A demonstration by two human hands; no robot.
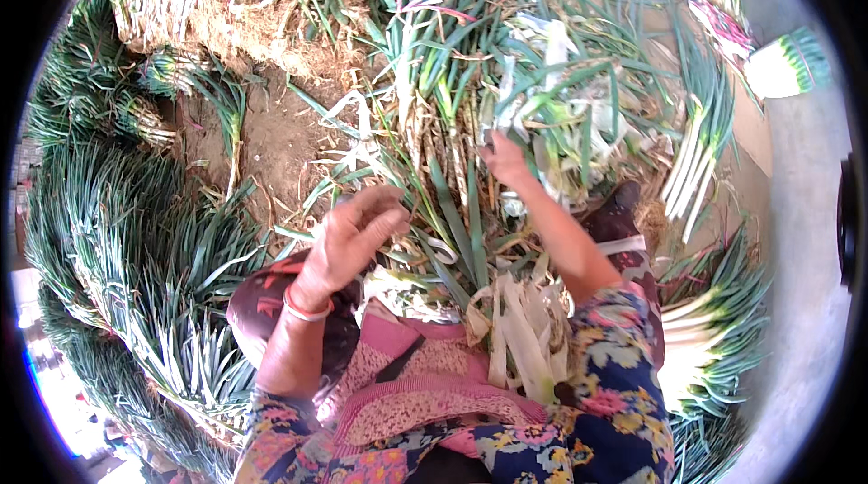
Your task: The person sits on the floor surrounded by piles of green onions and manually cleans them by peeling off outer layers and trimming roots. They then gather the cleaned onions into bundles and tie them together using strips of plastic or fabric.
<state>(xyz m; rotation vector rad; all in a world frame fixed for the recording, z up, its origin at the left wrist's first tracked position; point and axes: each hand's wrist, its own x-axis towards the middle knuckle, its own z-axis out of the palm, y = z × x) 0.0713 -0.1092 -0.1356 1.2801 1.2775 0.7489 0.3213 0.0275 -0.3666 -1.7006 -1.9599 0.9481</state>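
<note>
My left hand (pixel 354 229), with a red and white bangle at the wrist, is raised above my knee with its fingers loosely curled; nothing shows in it. My right hand (pixel 503 157) reaches forward over the green onions, its fingers bent near pale peeled leaves; whether it grips anything is unclear. Between the hands lie unpeeled green onions (pixel 451 124) with brown, dry stalks. A bunch with a pink tie (pixel 434 7) lies just beyond them. Stripped onion leaves (pixel 522 331) rest on my lap over a pink cloth.
Large heaps of green onions (pixel 135 233) stand at the left. Rooty, untrimmed onions (pixel 251 16) lie at the top left. Clean white-stemmed onions (pixel 693 151) lie at the right, with a bundle (pixel 705 341) below. Leaf scraps (pixel 576 104) cover the floor ahead; a tied bundle (pixel 790 63) stands at the far right.
</note>
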